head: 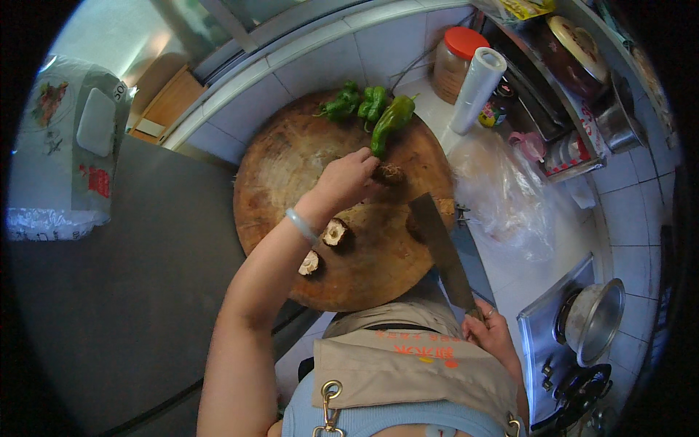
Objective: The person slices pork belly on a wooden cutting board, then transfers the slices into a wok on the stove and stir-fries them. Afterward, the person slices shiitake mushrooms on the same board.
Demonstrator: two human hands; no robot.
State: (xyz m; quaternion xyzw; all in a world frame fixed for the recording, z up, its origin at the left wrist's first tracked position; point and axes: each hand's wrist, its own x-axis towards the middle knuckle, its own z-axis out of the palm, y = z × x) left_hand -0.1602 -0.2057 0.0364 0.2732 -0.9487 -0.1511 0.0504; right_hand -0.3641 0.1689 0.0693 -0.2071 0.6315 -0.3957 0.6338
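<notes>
My left hand [349,176], a bangle on its wrist, reaches over the round wooden chopping block [284,158]. Its fingers are beside a dark brown mushroom [389,173] near the tip of a green pepper [394,121]; whether they grip the mushroom is hidden. Two more green peppers [373,102] [344,104] lie at the block's far edge. Two mushrooms with pale undersides up [334,232] [309,263] lie below my left forearm and wrist. My right hand [487,326] holds a cleaver [445,251] by its handle, the blade slanting over the block's right edge.
A crumpled clear plastic bag [505,191], a roll of plastic bags [478,90] and a red-lidded jar [461,65] stand or lie on the right counter. A metal pot [595,322] sits on the gas stove [529,338]. A printed plastic package [65,147] is at far left.
</notes>
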